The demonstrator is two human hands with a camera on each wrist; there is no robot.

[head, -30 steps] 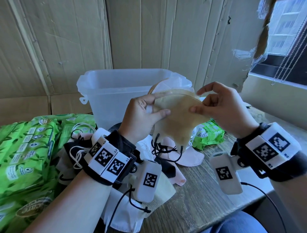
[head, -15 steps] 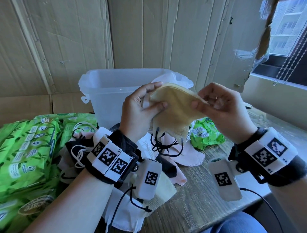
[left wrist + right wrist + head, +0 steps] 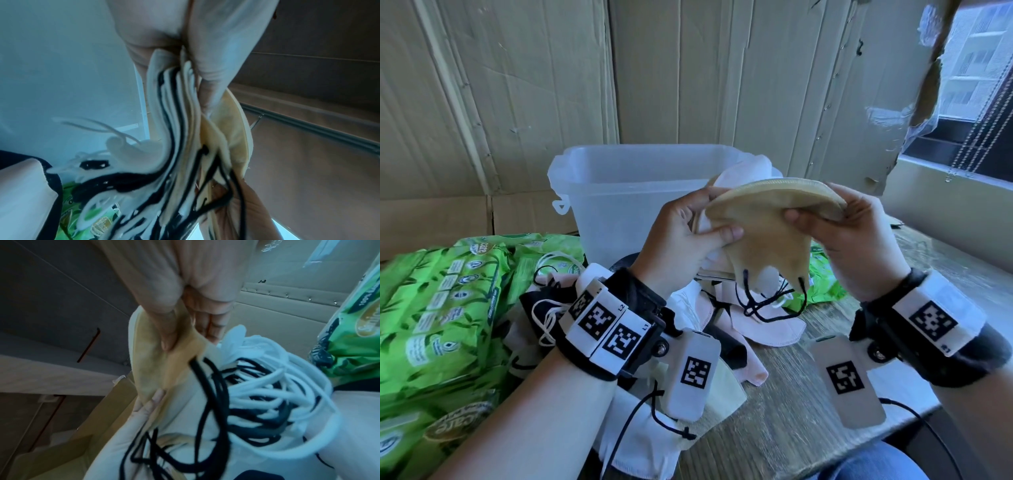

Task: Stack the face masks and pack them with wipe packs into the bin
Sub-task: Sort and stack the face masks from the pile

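Observation:
Both hands hold a stack of face masks (image 3: 767,236) in the air in front of the clear plastic bin (image 3: 619,192). A tan mask faces me, with white and pink masks behind it and black ear loops hanging below. My left hand (image 3: 698,229) pinches the stack's left end between thumb and fingers. My right hand (image 3: 822,219) pinches the tan mask's right end. The left wrist view shows several layered mask edges (image 3: 185,113) gripped in the hand. In the right wrist view the thumb presses on the tan mask (image 3: 156,363) above tangled loops.
Loose masks (image 3: 756,325) in pink, white and black lie on the wooden table (image 3: 791,428) under my hands. Green wipe packs (image 3: 438,308) are piled at the left, and one more (image 3: 822,277) lies behind the stack. Cardboard walls stand behind the bin; a window is at the right.
The tan mask has been tipped from facing me to lying more level, its curved edge now on top. Both hands rose slightly and the right hand closed further round the mask's right end.

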